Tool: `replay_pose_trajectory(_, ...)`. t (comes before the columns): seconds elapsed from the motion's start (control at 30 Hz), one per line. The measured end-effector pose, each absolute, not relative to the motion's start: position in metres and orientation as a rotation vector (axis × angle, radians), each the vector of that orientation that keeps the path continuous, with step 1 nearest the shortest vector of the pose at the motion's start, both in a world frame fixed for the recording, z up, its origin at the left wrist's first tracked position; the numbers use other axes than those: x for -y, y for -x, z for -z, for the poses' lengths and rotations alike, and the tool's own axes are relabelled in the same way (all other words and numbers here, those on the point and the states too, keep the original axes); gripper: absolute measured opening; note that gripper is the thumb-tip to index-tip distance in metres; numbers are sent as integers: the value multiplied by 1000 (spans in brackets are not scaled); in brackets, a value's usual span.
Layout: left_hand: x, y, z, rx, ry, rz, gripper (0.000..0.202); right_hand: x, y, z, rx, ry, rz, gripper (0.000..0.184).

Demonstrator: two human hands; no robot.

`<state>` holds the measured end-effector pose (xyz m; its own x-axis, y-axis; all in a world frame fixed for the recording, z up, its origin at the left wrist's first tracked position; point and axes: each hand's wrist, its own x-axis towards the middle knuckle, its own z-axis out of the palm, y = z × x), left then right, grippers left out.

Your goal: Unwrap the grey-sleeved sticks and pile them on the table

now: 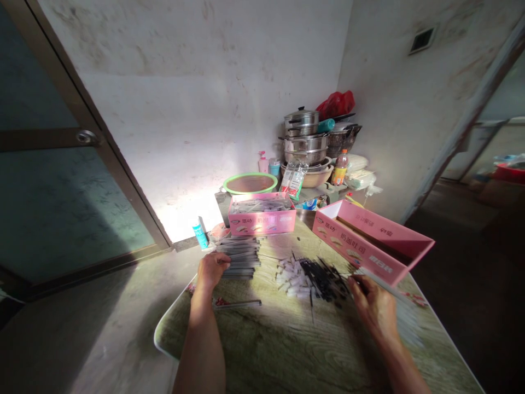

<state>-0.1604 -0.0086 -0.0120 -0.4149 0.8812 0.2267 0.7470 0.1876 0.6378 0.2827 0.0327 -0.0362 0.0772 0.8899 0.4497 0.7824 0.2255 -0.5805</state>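
My left hand (211, 269) is at the left end of a stack of thin grey sticks (240, 257), thumb and fingers pinched together at the stick ends. What lies between the fingertips is hard to see. My right hand (376, 303) is also pinched closed, beside a loose heap of thin black pieces (324, 279) with white pieces (289, 276) on its left. Anything in its fingertips is too small to make out. Translucent sticks (410, 323) lie partly behind this hand. A single grey stick (244, 303) rests apart, nearer me.
A pink box (262, 223) filled with grey sticks stands at the table's back; another pink box (381, 260) stands at right. Behind are a green-rimmed basin (250, 176), stacked steel pots (305, 145) and a bottle (340, 168). A blue-white tube (200, 234) stands left, near a door (77, 202).
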Motion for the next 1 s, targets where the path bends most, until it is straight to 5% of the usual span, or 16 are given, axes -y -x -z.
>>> replay_pose_trajectory(1.0, 8, 154, 8, -2092, -1804, -823, 16, -30, -280, 31, 1693, 1547, -152, 41)
